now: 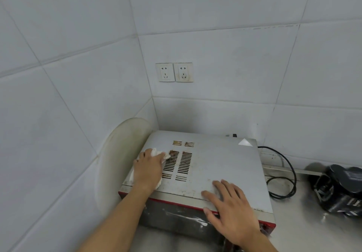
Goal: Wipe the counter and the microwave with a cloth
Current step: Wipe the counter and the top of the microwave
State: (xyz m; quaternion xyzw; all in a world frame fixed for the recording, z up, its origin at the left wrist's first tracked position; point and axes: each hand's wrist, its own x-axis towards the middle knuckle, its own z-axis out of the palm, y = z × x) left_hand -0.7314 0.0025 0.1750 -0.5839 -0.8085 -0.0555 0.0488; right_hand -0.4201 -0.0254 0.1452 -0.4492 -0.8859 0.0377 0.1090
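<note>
A grey microwave (215,163) with a red front trim sits in the tiled corner on a steel counter (299,218). Its top has rusty vent slots on the left half. My left hand (149,168) presses a white cloth (156,152) flat against the top's left side, right at the vent slots; cloth shows beyond the fingers and under the wrist. My right hand (231,210) lies flat with spread fingers on the top's front right area, thumb over the red front edge.
A round glass plate (117,157) leans on the left wall beside the microwave. A black power cord (282,183) coils on the counter at right, next to a black appliance (340,189). Two wall sockets (174,72) sit above.
</note>
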